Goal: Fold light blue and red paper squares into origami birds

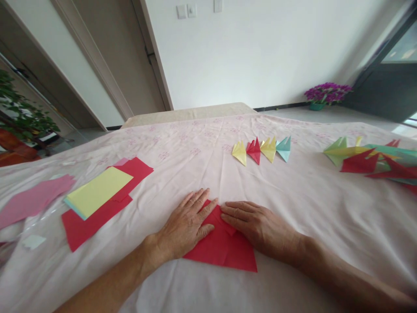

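Observation:
A red sheet of folded paper [224,250] lies on the cloth in front of me, its narrow end pointing away and its wide edge toward me. My left hand [192,224] rests flat on its left side, fingers stretched out and thumb apart. From the other side, my right hand [257,224] lies on the upper right of the paper with its fingers out straight and close together. A small folded flap shows between the hands. Both hands cover parts of the paper's side edges.
To the left lie red sheets [87,230], a yellow sheet [100,191] and pink paper [35,198]. Several folded paper pieces [254,151] stand in a row beyond my hands. More folded pieces [378,161] are heaped at the right. A wrinkled pale pink tablecloth [182,148] covers the table.

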A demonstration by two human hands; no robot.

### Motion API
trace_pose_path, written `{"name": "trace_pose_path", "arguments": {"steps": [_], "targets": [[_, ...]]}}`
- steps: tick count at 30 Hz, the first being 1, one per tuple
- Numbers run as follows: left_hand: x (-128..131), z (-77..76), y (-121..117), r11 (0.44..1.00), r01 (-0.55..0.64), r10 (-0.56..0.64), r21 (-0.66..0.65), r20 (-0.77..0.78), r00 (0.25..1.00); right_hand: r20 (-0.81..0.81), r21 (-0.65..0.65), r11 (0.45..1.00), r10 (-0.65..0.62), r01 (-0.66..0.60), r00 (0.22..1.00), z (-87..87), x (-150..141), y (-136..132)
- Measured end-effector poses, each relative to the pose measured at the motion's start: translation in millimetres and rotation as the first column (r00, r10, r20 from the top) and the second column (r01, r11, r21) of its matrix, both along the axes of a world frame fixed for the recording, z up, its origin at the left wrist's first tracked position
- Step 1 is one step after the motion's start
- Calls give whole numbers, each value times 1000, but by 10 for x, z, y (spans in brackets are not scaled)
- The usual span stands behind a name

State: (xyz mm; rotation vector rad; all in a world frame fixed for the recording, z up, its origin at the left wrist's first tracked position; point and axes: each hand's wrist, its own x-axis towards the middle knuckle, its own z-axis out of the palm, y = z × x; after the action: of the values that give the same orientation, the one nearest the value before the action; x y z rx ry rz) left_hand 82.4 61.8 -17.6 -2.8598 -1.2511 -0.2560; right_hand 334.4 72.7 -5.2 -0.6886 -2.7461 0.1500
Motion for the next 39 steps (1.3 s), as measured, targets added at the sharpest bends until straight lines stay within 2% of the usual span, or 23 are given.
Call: {"name": "trace_pose_path", "arguments": {"steps": [7, 12, 15, 19, 21, 23, 26, 28, 32, 35, 37, 39], "targets": [[-19, 18, 7, 998, 26, -26, -54, 1, 1000, 54, -22, 1000, -19, 20, 998, 41, -3, -138], [-12, 11, -15, 1000, 29, -29, -12, 32, 999, 49, -17, 999, -48, 49, 998, 25, -5, -311], [-6, 6, -34, 1000, 21, -22, 23, 37, 999, 32, 3, 997, -71, 71, 997, 80, -17, -361], [-1, -5, -53, 999, 9, -10, 43, 20, 1000, 10, -10, 973, -230, 230, 973, 247, -139, -359], [2, -10, -60, 999, 7, -8, 38, 6, 1000, -3, 42, 941, -335, 335, 942, 281, -258, -359], [2, -15, -63, 999, 8, -8, 40, 7, 1000, 7, 124, 934, -339, 336, 941, 239, -380, -383], [-18, -20, -60, 998, 17, -18, 60, 17, 1000, 105, 105, 934, -351, 341, 930, 85, -473, -466], [-49, -22, -51, 997, 24, -25, 70, 17, 1000, 149, 116, 939, -339, 324, 929, -18, -441, -537], [-150, -32, 9, 998, 3, -5, 69, 28, 1000, 107, 206, 909, -390, 363, 915, -148, -235, -667], [-248, -54, 125, 999, -50, 48, 22, 70, 996, 109, 245, 898, -401, 367, 909, -186, -104, -729], [-318, -68, 217, 992, -112, 118, -55, 110, 987, 142, 227, 896, -417, 380, 898, -184, -82, -750], [-381, -68, 265, 982, -175, 183, -71, 132, 974, 196, 187, 892, -445, 412, 874, -156, -122, -766]]}}
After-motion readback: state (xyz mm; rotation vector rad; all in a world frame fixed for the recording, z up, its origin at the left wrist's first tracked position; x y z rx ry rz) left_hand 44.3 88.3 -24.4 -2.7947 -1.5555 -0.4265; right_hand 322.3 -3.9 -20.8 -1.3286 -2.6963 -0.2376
